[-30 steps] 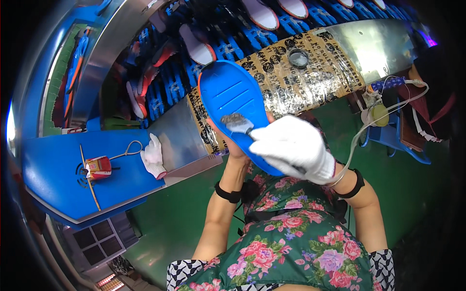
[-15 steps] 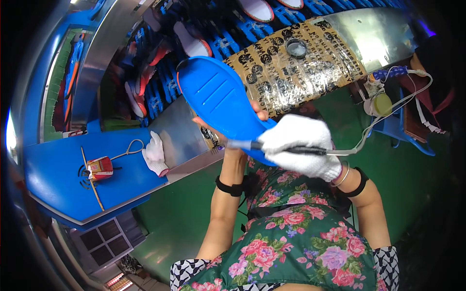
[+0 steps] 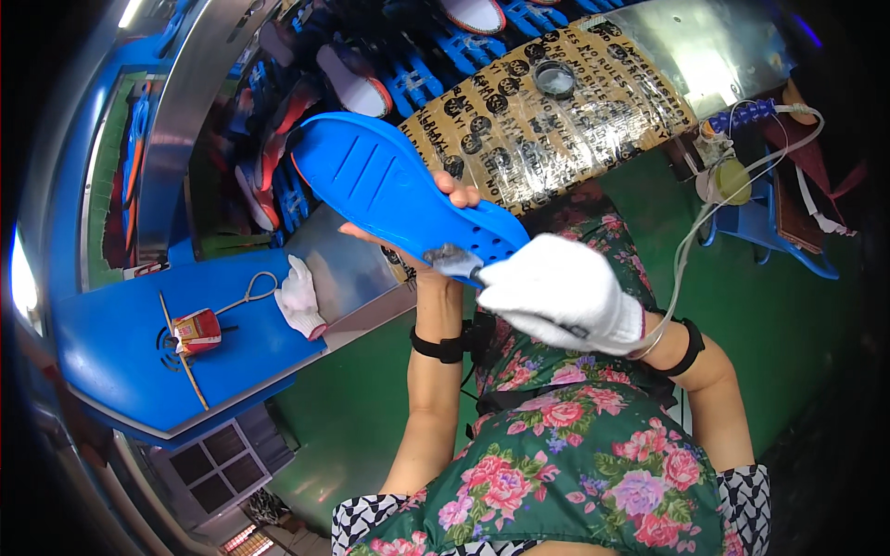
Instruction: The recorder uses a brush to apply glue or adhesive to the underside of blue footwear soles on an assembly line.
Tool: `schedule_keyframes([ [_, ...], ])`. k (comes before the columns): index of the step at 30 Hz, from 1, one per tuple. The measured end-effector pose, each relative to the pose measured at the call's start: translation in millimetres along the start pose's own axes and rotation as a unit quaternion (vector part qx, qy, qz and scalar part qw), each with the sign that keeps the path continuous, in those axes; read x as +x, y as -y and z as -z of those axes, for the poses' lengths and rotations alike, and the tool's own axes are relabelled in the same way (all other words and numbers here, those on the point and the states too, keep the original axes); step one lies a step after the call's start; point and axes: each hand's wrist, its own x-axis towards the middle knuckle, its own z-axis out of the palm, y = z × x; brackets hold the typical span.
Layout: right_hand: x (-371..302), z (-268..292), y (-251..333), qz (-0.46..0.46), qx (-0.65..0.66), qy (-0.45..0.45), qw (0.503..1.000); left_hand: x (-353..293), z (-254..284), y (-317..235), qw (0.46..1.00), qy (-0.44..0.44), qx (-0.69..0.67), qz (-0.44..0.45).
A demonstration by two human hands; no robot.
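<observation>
Right hand, in a white knitted glove, is closed around a slim dark-handled brush with grey bristles. Bristles lie over the sole's lower edge, near its perforated end; whether they press or hover, cannot tell.

Left hand, bare, grips from beneath: fingertips curl over the rim on one side, a digit shows at the other, palm hidden.

Held there: a bright blue, shoe-shaped moulded sole, raised in front of the body, inner face up, broad end pointing up and left toward the rack. Three parallel lines cross the broad part; small holes dot the narrow end, partly behind the glove.

Handling, my judgement: light, rubbery or foam-like, bends under a firm squeeze but springs back; not fragile. Smooth face could turn slick if wet; cannot tell that it is. Best hold: narrow middle, from underneath, fingers on the outer side walls, inner face kept free.

Around: thin pale tube looping up from near the gloved wrist; ledge covered in printed brown tape beyond, a small round dish on it. Left, blue tabletop with a loose white glove and a red box.
</observation>
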Motion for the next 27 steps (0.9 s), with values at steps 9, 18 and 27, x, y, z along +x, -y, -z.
schedule_keyframes([
  [9,-4.6,10.3,-5.1,-0.026,0.0,-0.006,1.0,6.9,0.2,-9.1,0.999,-0.029,0.041,-0.004],
  [18,-10.1,10.5,-13.1,-0.082,0.074,-0.006,0.994,15.8,-13.4,-17.6,0.993,-0.043,0.042,0.106],
  [27,-13.5,13.4,-6.4,-0.123,0.185,0.085,0.971,23.0,-5.7,-21.1,0.974,0.033,0.043,0.22],
])
